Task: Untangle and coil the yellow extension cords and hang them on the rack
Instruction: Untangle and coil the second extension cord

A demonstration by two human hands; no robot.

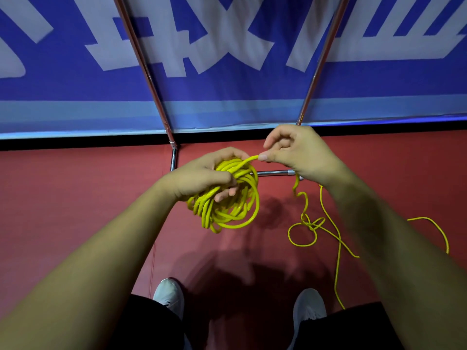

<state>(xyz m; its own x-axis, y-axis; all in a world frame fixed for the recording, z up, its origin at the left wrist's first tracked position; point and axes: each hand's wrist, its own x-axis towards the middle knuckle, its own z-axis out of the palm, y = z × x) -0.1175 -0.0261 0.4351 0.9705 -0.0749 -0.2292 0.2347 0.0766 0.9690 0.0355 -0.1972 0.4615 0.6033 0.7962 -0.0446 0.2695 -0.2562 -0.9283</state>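
My left hand (202,176) grips a coil of yellow extension cord (236,205) with several loops hanging below the fingers. My right hand (295,151) pinches the same cord just right of the coil, where a strand leaves its top. From under the right hand the loose cord (307,224) drops to the red floor, forms a knotted loop, and trails off to the right and toward me. The metal rack (149,72) stands just ahead; its two slanted poles rise from a low base bar (274,172) behind the hands.
A blue and white banner (227,79) covers the wall behind the rack. The red floor (75,188) spreads on both sides. My two white shoes (170,296) stand at the bottom of the view, near the trailing cord.
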